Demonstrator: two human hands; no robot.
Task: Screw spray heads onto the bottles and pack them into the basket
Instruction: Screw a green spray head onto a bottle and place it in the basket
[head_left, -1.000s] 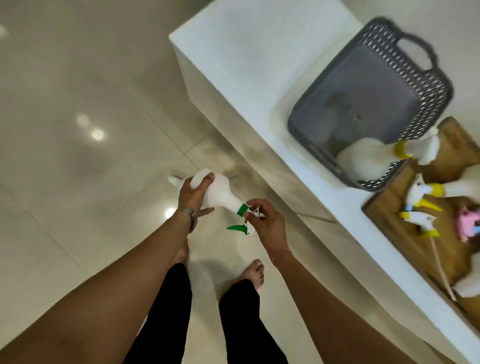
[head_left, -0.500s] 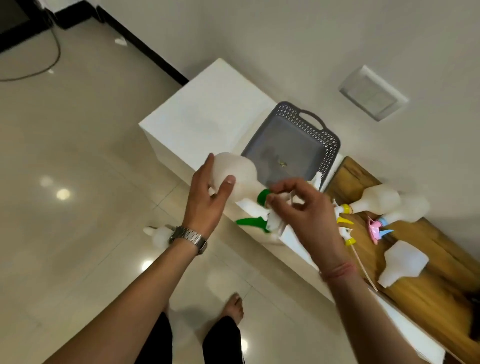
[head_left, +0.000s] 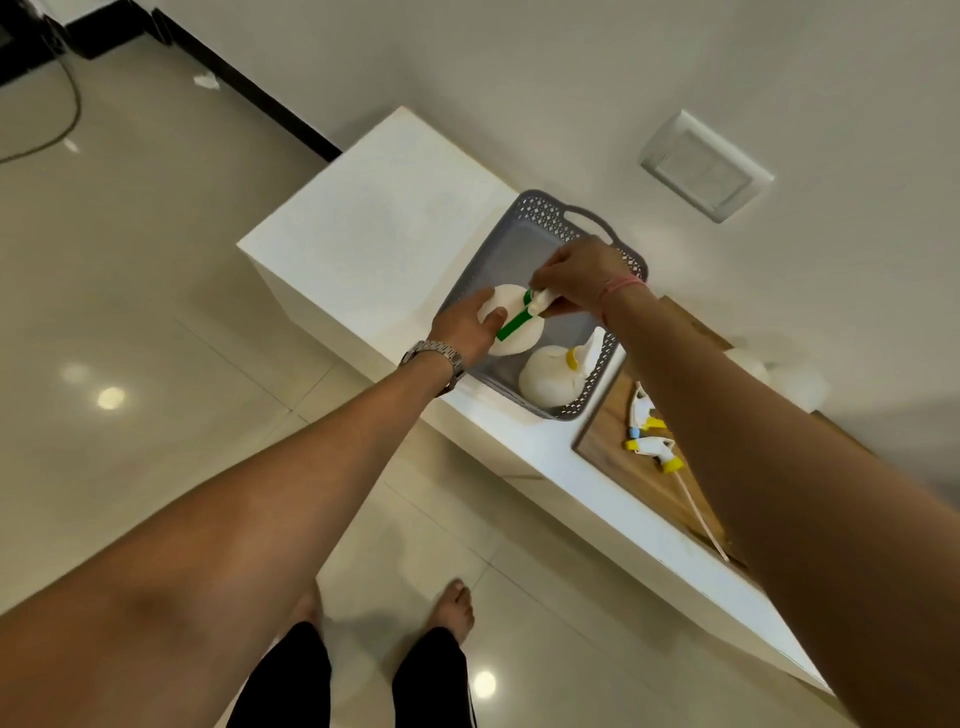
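The white bottle (head_left: 511, 325) with its green spray head (head_left: 524, 312) sits over the grey basket (head_left: 545, 228); my left hand (head_left: 465, 327) grips its body, my right hand (head_left: 582, 275) pinches the head. Beside it lies a yellow-capped bottle (head_left: 550, 379).

Glossy beige tiled floor (head_left: 130, 291), white wall (head_left: 519, 67), wall switch plate (head_left: 705, 165), white counter (head_left: 384, 208)

Even, soft indoor light. Round lamp glare spots shine on the glossy floor (head_left: 110, 398), left and near. Faint shadows lie beside the basket (head_left: 540, 228). Wide-angle bending warps the edges; the forearms look stretched and slightly soft.
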